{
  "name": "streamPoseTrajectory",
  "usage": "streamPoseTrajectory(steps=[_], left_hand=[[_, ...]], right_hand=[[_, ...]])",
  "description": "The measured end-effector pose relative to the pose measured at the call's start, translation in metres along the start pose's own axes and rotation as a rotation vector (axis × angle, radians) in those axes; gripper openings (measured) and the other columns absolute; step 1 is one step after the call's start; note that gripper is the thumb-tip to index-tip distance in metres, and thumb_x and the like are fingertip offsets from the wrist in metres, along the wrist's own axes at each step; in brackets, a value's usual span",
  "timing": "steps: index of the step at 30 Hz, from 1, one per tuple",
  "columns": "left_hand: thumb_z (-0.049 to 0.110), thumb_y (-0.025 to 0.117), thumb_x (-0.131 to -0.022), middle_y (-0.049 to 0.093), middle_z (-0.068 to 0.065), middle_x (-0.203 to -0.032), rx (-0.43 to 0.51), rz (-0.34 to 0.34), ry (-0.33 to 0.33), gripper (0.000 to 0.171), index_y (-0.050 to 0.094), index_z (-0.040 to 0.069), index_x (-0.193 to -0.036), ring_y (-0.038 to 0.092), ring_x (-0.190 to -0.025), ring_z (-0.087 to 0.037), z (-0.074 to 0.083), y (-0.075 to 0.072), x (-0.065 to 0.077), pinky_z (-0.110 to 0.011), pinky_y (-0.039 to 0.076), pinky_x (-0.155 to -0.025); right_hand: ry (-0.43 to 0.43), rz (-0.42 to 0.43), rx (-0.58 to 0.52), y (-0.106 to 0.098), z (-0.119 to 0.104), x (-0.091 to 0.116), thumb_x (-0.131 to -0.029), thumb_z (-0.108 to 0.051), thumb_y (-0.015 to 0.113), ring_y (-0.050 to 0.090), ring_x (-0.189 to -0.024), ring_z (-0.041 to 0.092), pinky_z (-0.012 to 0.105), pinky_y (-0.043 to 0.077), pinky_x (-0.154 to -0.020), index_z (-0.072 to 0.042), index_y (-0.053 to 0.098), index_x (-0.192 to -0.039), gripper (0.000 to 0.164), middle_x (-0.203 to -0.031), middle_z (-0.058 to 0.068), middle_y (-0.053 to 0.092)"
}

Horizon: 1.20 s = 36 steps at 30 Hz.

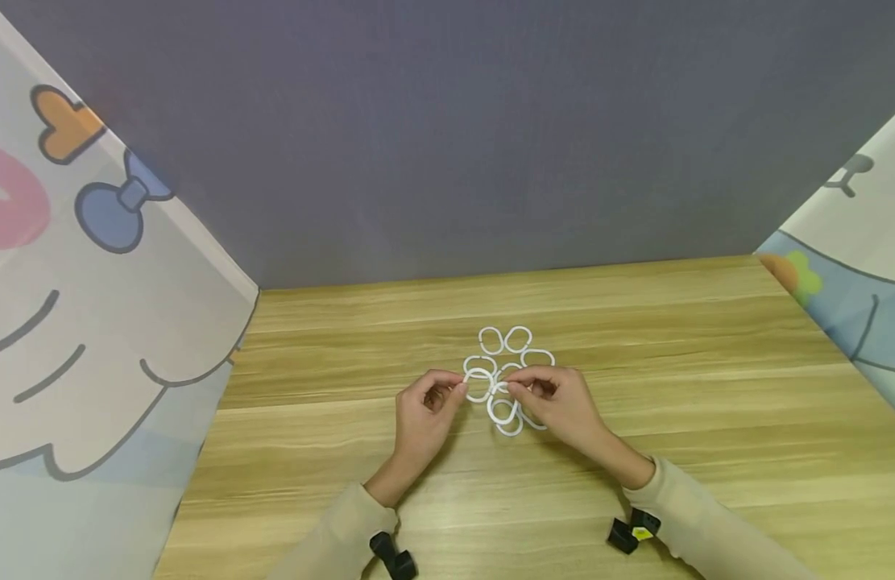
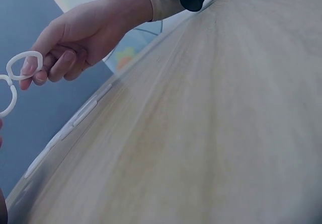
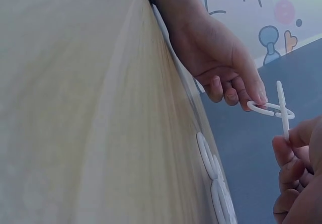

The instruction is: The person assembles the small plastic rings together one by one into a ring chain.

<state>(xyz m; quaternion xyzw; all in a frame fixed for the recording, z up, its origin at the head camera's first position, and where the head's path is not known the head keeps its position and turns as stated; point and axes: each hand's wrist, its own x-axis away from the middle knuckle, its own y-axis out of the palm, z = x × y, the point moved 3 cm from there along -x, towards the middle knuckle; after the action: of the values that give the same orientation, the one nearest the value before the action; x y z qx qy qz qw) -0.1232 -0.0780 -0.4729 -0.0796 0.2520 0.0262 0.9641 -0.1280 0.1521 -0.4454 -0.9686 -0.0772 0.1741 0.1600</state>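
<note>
My left hand (image 1: 424, 412) pinches a white oval plastic ring (image 3: 260, 112) between thumb and forefinger, and a small gap shows in its side. A second white ring (image 2: 24, 54) is pinched by my right hand (image 1: 563, 403), standing nearly upright in the right wrist view. Both held rings are raised above the table, where they meet and cross between the fingertips. Whether one passes fully through the other I cannot tell. Below and beyond the hands, several similar loose rings (image 1: 518, 328) lie on the table, some partly hidden by the right hand.
The wood-grain table (image 1: 331, 483) runs back to a grey upright panel (image 1: 491, 145). Side panels with cartoon prints (image 1: 113, 322) stand at left and right. A black wrist camera (image 1: 393, 556) is strapped at the left sleeve, another (image 1: 624, 535) at the right.
</note>
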Motion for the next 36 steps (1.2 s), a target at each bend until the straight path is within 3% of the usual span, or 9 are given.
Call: streamPoseTrajectory(steps=[24,32,36], left_hand=[[-0.006,0.082,-0.094,0.069,-0.006,-0.074,0.009,-0.012,0.082,0.013,0.081,0.006,-0.099,0.046,-0.059,-0.006,-0.0016,0.0009,0.0018,-0.020,0.040,-0.052],[-0.005,0.083,-0.094,0.071,-0.006,-0.077,0.034,-0.044,0.078,0.013,0.081,0.007,-0.100,0.047,-0.061,-0.005,0.0005,0.0019,0.0033,-0.018,0.039,-0.051],[-0.008,0.085,-0.091,0.071,-0.007,-0.079,0.029,-0.062,0.106,0.018,0.081,0.007,-0.100,0.049,-0.061,-0.006,0.0022,0.0025,0.0037,-0.019,0.040,-0.050]], right_hand=[[0.017,0.040,0.003,0.0004,0.0036,0.0018,-0.094,0.005,0.083,0.049,-0.060,0.003,0.017,0.038,-0.050,-0.006,0.086,-0.098,0.011,-0.075,-0.002,0.072],[0.030,0.025,0.009,0.0006,0.0024,0.0030,-0.094,0.006,0.083,0.051,-0.060,0.003,0.018,0.040,-0.050,-0.006,0.085,-0.098,0.013,-0.077,0.001,0.074],[0.023,0.030,0.003,0.0007,0.0022,0.0030,-0.094,0.006,0.083,0.051,-0.060,0.003,0.018,0.040,-0.050,-0.005,0.085,-0.098,0.012,-0.078,0.003,0.075]])
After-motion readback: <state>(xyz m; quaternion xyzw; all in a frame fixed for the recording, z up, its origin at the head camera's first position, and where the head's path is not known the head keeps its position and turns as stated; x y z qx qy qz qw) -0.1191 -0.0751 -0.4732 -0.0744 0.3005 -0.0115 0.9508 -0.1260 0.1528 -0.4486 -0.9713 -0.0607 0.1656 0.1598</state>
